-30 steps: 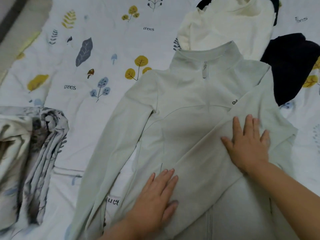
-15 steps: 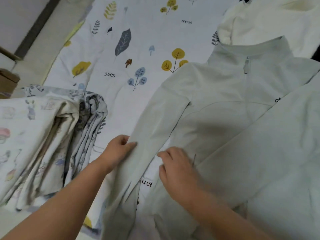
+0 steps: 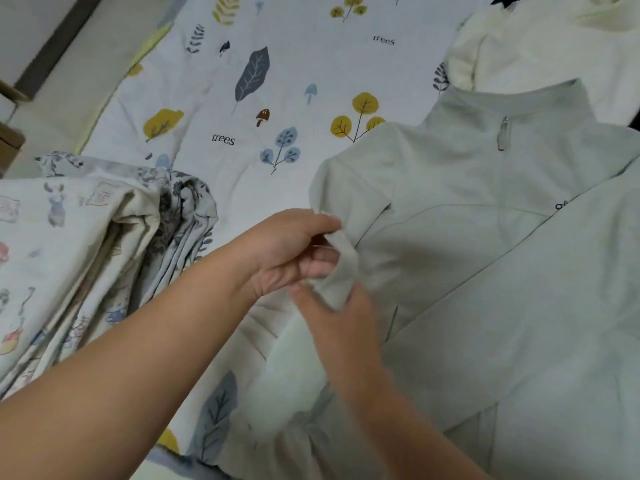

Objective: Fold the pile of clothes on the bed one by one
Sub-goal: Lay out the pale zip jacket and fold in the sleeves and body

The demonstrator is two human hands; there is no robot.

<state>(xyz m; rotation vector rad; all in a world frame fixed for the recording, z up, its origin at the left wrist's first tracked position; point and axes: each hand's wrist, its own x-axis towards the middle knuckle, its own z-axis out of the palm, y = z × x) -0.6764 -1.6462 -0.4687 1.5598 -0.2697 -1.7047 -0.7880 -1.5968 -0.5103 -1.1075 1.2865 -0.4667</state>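
Observation:
A pale grey-green zip jacket (image 3: 485, 209) lies front-up on the bed, collar toward the far side, one sleeve folded diagonally across its chest. My left hand (image 3: 294, 251) pinches the other sleeve (image 3: 341, 268) and lifts it off the sheet beside the jacket's body. My right hand (image 3: 341, 327) grips the same sleeve just below, its fingers curled into the fabric. The lower part of that sleeve hangs blurred under my hands.
A cream garment (image 3: 540, 46) lies beyond the jacket's collar, with a sliver of dark clothing at the right edge. A stack of folded printed bedding (image 3: 90, 258) sits at the left. The leaf-print sheet (image 3: 277, 81) covers the bed; its edge and the floor are at far left.
Both hands left the jacket's chest, moved left to the loose sleeve, took hold of it and raised it. The view has shifted left.

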